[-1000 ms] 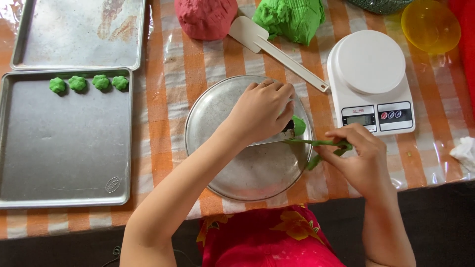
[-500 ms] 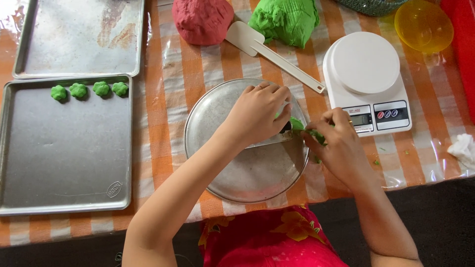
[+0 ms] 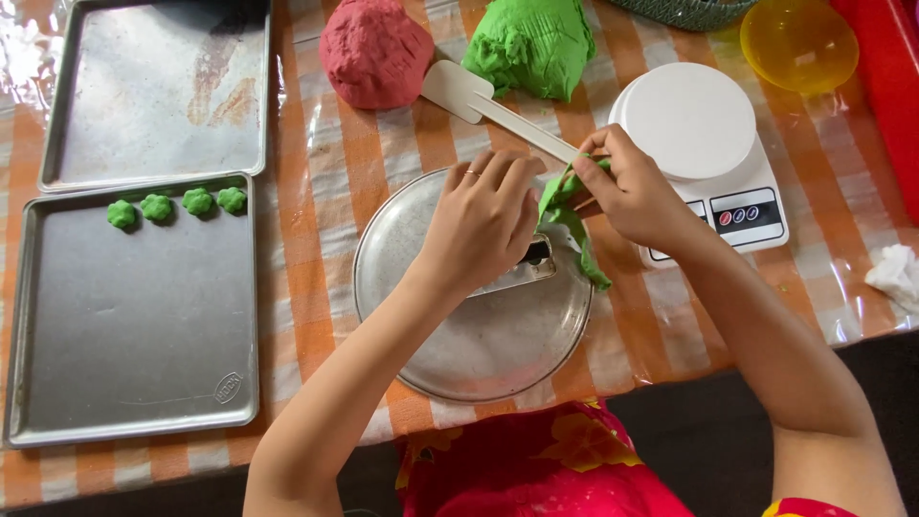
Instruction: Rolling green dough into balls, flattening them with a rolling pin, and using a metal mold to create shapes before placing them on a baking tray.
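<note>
A: Green, soft dough strip (image 3: 572, 226) is pinched by the right hand (image 3: 627, 187) fingers above the round metal plate (image 3: 479, 345).

B: Left hand (image 3: 483, 215), fingers curled together, is pressed onto a metal cutter (image 3: 536, 260). Strip judged light, floppy, tearable; best gripped near its thick upper end.

Trays (image 3: 134, 316) left of round plate (image 3: 479, 354)

– What do you see of the surfaces from your station?

– I see a round plate (image 3: 479, 354) of dull grey metal, smooth. The two trays (image 3: 134, 316) are metal too, matt, one with brownish stains. The green strip (image 3: 572, 225) looks like soft dough, a little rough.

– And the bench (image 3: 316, 220)?

– I see striped cloth under glossy clear plastic film. The scale (image 3: 694, 144) is smooth white plastic.
</note>
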